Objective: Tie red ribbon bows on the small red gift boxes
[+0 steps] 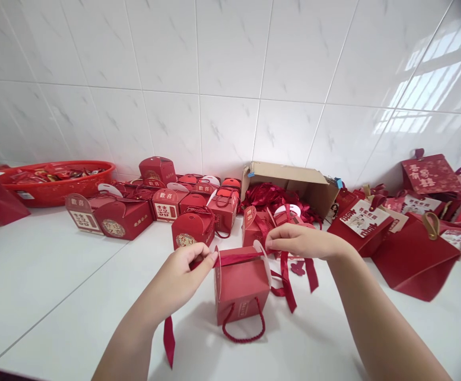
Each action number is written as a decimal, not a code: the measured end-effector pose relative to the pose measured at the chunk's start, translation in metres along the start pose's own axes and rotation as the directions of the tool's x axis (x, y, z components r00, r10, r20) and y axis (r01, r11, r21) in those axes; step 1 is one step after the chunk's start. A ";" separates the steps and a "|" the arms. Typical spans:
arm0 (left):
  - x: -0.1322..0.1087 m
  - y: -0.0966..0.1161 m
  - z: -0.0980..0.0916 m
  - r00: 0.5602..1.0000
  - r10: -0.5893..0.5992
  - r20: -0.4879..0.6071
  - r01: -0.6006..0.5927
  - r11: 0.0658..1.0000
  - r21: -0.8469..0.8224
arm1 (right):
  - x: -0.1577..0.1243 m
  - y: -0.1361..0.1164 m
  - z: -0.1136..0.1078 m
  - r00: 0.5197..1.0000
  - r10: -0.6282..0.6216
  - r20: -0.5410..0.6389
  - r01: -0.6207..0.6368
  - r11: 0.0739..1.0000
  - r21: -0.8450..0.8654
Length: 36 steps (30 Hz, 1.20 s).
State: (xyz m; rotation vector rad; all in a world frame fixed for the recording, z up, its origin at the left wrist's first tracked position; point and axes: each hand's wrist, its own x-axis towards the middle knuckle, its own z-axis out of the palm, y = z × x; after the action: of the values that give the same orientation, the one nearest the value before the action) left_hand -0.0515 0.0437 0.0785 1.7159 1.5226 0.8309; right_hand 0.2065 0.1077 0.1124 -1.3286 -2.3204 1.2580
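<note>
A small red gift box (pixel 243 288) with a twisted rope handle (pixel 244 338) stands on the white tiled surface in front of me. Across its top runs a dark red ribbon (pixel 240 259). My left hand (pixel 188 270) pinches the ribbon at the box's left side, and one loose tail hangs below that wrist. At the right side, my right hand (pixel 297 241) has its fingers closed on the same ribbon by the box's rounded flap. More ribbon tails dangle beneath the right hand. The fingertips of the right hand are partly hidden.
Several red gift boxes (pixel 124 217) sit along the tiled wall. A red basket (pixel 55 193) of wrapped items is at the left. Behind my right hand, a cardboard box (pixel 289 172) holds red ribbons. Larger red bags (pixel 416 259) crowd the right side.
</note>
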 end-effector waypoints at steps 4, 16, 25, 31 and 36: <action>-0.001 0.001 0.000 1.000 0.010 0.004 -0.010 1.000 -0.007 | -0.003 0.002 -0.004 0.994 -0.106 0.023 0.105 0.994 0.043; 0.001 0.001 0.000 1.000 0.007 0.003 -0.007 1.000 -0.001 | 0.004 0.007 -0.006 0.993 -0.110 0.031 0.109 0.994 0.021; 0.001 0.002 0.001 1.000 -0.001 0.015 0.001 1.000 -0.002 | 0.010 0.011 -0.003 0.994 -0.111 -0.014 0.111 0.974 0.199; 0.000 0.001 0.001 1.000 -0.012 0.018 0.011 1.000 0.018 | 0.013 0.008 0.002 0.997 -0.069 -0.038 0.076 0.972 0.222; 0.002 -0.002 0.001 1.000 -0.005 0.001 0.005 1.000 0.022 | 0.015 0.008 0.001 0.996 -0.077 -0.053 0.086 0.973 0.215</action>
State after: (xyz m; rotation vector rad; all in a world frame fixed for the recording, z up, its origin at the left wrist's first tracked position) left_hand -0.0512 0.0457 0.0763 1.7272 1.5403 0.8130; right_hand 0.2026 0.1206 0.1021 -1.1655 -2.1131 1.3951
